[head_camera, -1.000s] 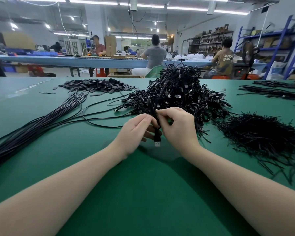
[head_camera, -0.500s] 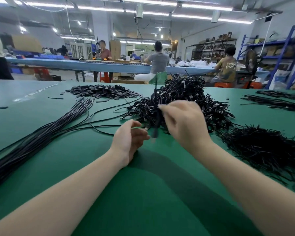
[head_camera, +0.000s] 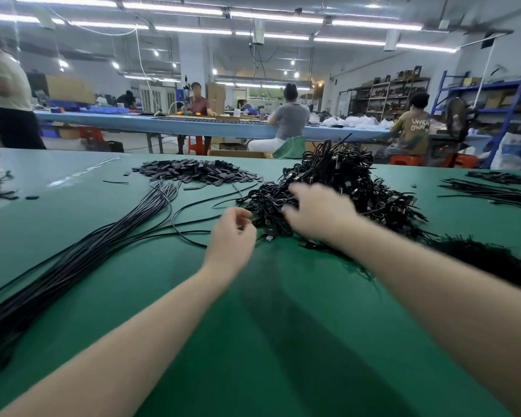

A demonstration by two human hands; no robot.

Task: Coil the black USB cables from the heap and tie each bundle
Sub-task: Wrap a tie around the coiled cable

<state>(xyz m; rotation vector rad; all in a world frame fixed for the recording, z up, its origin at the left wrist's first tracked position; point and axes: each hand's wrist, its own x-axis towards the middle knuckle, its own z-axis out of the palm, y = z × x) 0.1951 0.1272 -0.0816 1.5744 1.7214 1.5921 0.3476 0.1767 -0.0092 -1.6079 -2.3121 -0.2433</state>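
Note:
A tall heap of black USB cables [head_camera: 346, 176] stands mid-table. My right hand [head_camera: 319, 212], blurred by motion, reaches over the heap's near left side with fingers spread and grips nothing I can make out. My left hand [head_camera: 232, 236] hovers just left of the heap's foot, its fingers loosely curled and nothing visible in them. A USB plug [head_camera: 269, 237] lies on the green table [head_camera: 253, 341] between the two hands. A thick sheaf of long straight black cables [head_camera: 82, 260] runs from the near left edge toward the centre.
A pile of thin black ties [head_camera: 494, 260] lies to the right beneath my right forearm. Small flat black pieces [head_camera: 193, 173] are heaped at the back, more black strands [head_camera: 494, 191] at the far right. People sit at a blue bench [head_camera: 133, 121] behind.
My right hand lifted the coiled cable away from my left hand and swung it forward onto the heap; it now holds nothing. My left hand stayed low with empty fingers.

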